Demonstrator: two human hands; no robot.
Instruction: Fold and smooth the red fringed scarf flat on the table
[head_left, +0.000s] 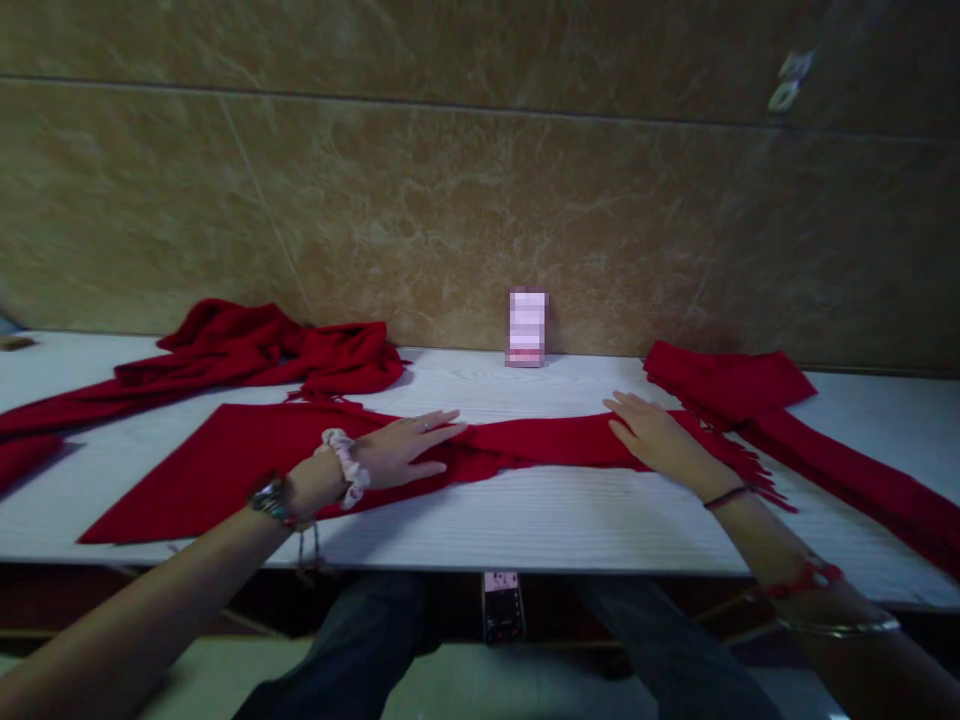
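Observation:
A red fringed scarf [247, 460] lies spread across the white table [525, 520] in front of me, narrowing toward the middle. My left hand [405, 450] rests flat on it near the centre, fingers stretched out to the right; a pink scrunchie and bracelets circle that wrist. My right hand [656, 440] lies flat on the scarf's right part, fingers pointing left, close to the fringe. Neither hand holds anything.
A second red scarf [262, 355] is heaped at the back left, trailing off the left edge. Another red scarf [757, 395] lies at the right, running toward the near right edge. A small pink box [527, 328] stands against the marble wall.

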